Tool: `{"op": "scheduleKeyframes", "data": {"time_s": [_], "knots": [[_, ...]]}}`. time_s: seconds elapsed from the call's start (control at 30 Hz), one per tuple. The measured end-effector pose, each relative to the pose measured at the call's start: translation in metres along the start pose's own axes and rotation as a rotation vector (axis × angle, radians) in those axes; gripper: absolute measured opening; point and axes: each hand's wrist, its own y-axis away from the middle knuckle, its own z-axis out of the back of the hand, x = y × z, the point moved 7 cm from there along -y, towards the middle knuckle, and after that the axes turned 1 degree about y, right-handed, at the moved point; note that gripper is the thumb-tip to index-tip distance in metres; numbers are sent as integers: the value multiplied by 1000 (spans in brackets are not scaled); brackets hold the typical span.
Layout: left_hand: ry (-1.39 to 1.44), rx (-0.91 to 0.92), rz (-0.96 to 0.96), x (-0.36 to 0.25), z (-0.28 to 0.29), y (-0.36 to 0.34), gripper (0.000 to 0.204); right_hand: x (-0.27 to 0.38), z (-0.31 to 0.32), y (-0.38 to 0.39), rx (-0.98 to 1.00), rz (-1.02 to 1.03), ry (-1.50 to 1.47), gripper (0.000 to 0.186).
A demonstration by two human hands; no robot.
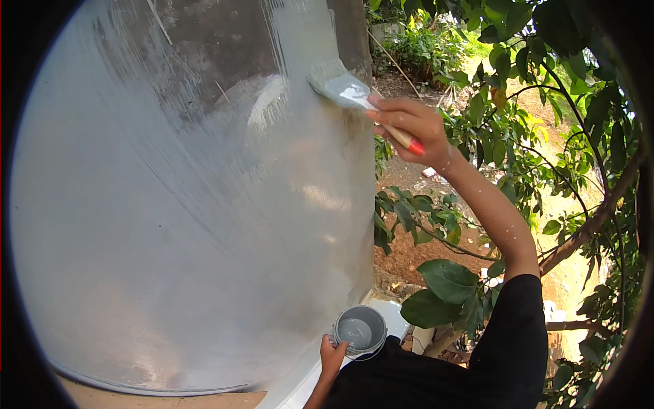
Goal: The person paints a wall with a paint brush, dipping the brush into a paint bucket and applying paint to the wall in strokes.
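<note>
My right hand point(412, 129) grips a wide paintbrush point(347, 91) by its wooden, red-tipped handle. The bristles, coated in pale grey paint, press on the wall point(225, 191) close to its right edge. Fresh paint runs upward from the brush, beside a dark unpainted patch point(225, 41). Down low, my left hand point(333, 354) holds a small grey paint bucket point(361, 328) at its rim, close to my body. Some grey paint lies in the bottom of the bucket. Paint specks dot my right forearm.
Leafy branches point(453, 283) reach in close to my right arm, and a thicker tree branch point(593, 218) stands farther right. Beyond the wall's edge lies bare reddish soil point(409, 252). A white ledge point(300, 388) runs along the wall's foot.
</note>
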Motion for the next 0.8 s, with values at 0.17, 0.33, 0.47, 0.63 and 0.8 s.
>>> {"op": "scheduleKeyframes", "data": {"time_s": [0.17, 0.33, 0.47, 0.63, 0.8], "knots": [[-50, -29, 28, 0, 3, -2, 31, 20, -58, 161, 417, -14, -282, 41], [-35, -29, 21, -2, 3, 10, 29, 36, -79, 197, 762, -151, -494, 49], [-41, -17, -2, 4, 0, 4, 28, 14, -71, 124, 792, -149, -445, 39], [-54, -23, 8, -3, -3, 9, 28, -20, 4, -17, 525, -148, -318, 29], [10, -44, 34, -1, -2, 12, 28, -10, 82, -107, -11, 207, 22, 30]]}}
